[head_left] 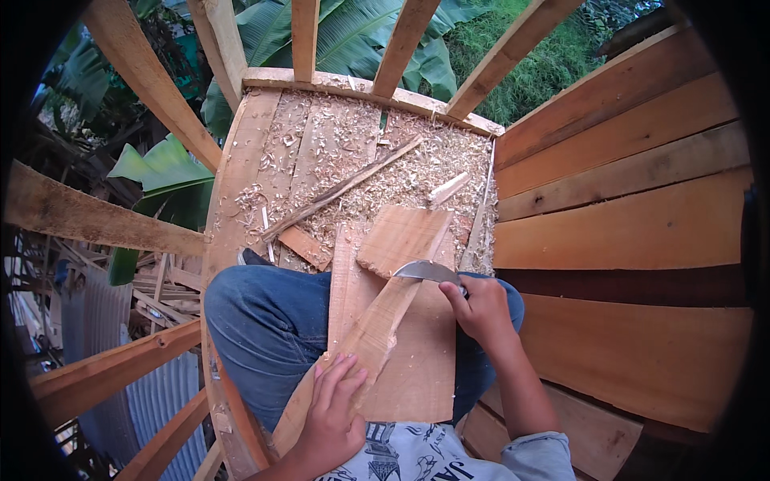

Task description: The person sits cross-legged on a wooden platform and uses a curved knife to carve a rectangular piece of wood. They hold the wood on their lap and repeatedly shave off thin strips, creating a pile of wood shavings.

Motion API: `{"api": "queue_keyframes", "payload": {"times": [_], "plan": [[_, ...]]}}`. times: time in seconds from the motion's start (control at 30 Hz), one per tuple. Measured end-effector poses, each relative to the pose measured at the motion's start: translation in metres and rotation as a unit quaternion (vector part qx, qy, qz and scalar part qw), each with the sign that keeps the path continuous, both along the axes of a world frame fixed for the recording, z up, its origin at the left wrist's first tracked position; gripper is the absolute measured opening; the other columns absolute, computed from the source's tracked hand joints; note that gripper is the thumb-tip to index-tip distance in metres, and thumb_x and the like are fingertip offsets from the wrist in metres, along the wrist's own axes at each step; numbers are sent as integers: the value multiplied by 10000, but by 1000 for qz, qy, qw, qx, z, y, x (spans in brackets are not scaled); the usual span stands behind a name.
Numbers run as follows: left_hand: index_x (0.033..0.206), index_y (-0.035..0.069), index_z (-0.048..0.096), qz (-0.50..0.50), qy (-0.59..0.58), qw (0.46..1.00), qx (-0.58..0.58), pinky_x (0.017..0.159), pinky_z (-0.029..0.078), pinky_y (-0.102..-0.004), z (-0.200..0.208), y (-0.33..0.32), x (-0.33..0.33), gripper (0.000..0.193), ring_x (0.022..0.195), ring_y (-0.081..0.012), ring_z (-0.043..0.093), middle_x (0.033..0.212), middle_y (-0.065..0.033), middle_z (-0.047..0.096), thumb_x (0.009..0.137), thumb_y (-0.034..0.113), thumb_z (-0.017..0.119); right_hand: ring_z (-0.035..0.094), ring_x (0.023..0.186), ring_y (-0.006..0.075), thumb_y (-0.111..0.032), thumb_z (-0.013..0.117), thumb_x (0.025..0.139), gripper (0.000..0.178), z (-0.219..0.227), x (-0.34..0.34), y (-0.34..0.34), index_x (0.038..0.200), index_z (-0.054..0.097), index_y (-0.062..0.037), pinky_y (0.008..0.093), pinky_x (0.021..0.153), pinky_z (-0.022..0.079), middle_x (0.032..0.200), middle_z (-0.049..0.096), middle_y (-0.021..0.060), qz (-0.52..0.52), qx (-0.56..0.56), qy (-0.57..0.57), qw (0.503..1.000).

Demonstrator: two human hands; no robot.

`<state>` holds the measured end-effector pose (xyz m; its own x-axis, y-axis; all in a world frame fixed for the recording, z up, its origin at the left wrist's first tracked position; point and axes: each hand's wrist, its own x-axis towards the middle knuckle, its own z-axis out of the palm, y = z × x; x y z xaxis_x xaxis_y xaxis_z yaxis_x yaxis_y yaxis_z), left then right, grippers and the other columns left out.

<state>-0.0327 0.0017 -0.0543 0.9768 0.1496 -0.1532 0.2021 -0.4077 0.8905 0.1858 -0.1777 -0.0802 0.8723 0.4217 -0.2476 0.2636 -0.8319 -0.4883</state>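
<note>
My right hand (485, 309) is wrapped round the handle of a knife with a curved metal blade (425, 271). The blade lies across the far part of a long, pale wooden plank (373, 337), which slants over my lap. My left hand (337, 397) grips the plank's near part, fingers over its top and thumb hidden. At the plank's far end is a wider squared wooden slab (401, 232); whether the two are one piece I cannot tell. Beneath the plank, flat boards (421, 361) rest across my lap between my bent, jeans-clad legs.
Wood shavings (329, 152) cover much of the plank floor, with a long thin stick (345, 188), a short offcut (449, 188) and a reddish block (305, 246). A plank wall (618, 224) rises at the right. Wooden railings (104, 208) border the left and far sides, with plants beyond.
</note>
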Motion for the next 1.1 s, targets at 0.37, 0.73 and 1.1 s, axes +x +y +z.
{"api": "queue_keyframes", "payload": {"times": [0.37, 0.73, 1.1], "plan": [[1181, -25, 486, 9, 5, 1000, -9, 1132, 268, -512, 5, -3, 4, 548, 1328, -421, 397, 1345, -239, 439, 639, -100, 517, 620, 573, 371, -475, 618, 884, 503, -12, 2, -6, 672, 617, -19, 433, 525, 483, 541, 568, 181, 29, 6, -74, 997], [1177, -30, 481, 6, 4, 1000, -2, 1119, 291, -503, 4, -1, 4, 541, 1318, -430, 406, 1334, -252, 449, 640, -96, 510, 616, 545, 356, -491, 605, 888, 535, -14, 0, -3, 636, 607, -20, 439, 511, 482, 570, 585, 184, 17, 30, -61, 998], [1177, -31, 478, 6, 0, 1000, 2, 1112, 308, -494, 4, 2, 4, 542, 1316, -429, 408, 1328, -249, 453, 640, -97, 513, 632, 627, 396, -431, 553, 940, 494, -19, 36, -17, 756, 678, 10, 462, 574, 491, 610, 593, 230, -103, 30, -20, 994]]}}
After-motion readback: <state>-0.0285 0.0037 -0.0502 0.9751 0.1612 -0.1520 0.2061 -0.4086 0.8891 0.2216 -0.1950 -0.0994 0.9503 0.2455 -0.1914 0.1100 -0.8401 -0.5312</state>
